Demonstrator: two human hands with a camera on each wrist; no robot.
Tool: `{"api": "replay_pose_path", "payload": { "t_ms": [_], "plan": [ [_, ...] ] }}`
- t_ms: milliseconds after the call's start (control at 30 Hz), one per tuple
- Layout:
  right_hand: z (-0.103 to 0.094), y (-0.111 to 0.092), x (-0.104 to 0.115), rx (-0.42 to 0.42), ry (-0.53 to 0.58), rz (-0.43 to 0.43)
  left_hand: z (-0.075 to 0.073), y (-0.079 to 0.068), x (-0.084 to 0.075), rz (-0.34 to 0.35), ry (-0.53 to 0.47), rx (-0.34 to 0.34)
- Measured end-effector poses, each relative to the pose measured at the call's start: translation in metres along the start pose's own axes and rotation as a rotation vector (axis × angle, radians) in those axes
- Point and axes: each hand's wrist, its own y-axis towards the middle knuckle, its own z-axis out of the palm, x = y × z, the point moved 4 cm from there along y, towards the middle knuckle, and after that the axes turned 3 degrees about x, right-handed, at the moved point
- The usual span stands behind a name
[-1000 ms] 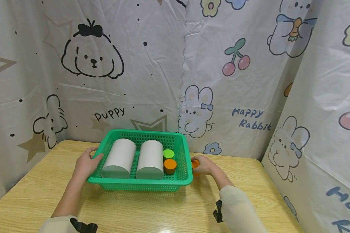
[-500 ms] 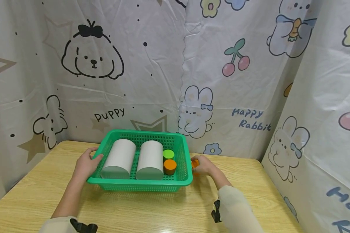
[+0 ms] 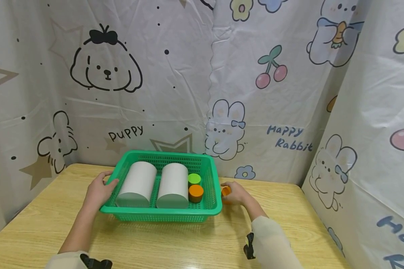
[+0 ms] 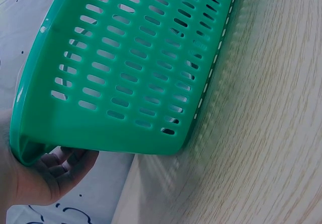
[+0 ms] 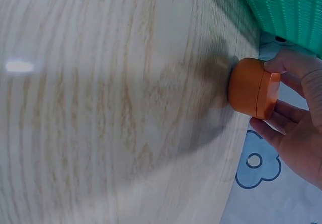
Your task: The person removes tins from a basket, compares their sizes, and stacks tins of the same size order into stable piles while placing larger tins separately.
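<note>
A wood-grain tabletop [image 3: 155,243] was backed by a printed fabric curtain [image 3: 175,104], which was creased in places. On its left part, a puppy head [image 3: 106,69] was outlined in black above the lettering "PUPPY" [image 3: 126,133]. Pink cherries [image 3: 263,80] were printed above "Happy Rabbit" [image 3: 285,130], and a blue-bowed rabbit [image 3: 223,134] was placed over a blue flower [image 3: 245,172]. Glare [image 5: 19,66] was reflected off the wood.

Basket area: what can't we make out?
Head: much of the held orange container, hidden by the right grip.
Head: base of the lime cylinder, hidden by the orange cylinder in front.
Left wrist: contents of the green basket, masked by its slotted wall.
Right wrist: most of the green basket, cut off by the frame edge.
</note>
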Motion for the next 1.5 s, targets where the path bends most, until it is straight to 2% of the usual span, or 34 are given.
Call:
{"api": "replay_pose_path", "payload": {
  "t_ms": [333, 733, 967, 1267, 1500],
  "plan": [
    [0.002, -0.001, -0.004, -0.048, 0.029, -0.001, 0.000, 0.000, 0.002, -0.002, 0.001, 0.000],
    [0.008, -0.005, -0.016, -0.111, 0.123, 0.012, 0.000, 0.000, 0.000, -0.008, 0.008, 0.000],
    [0.011, -0.007, -0.017, -0.118, 0.164, 0.018, 0.001, 0.000, 0.002, -0.006, 0.009, 0.004],
    [0.009, -0.010, -0.017, -0.134, 0.152, 0.003, 0.001, 0.000, 0.003, -0.008, 0.000, 0.005],
    [-0.002, -0.014, -0.011, -0.146, 0.170, -0.004, 0.001, 0.000, 0.002, -0.007, -0.004, 0.004]
  ]
}}
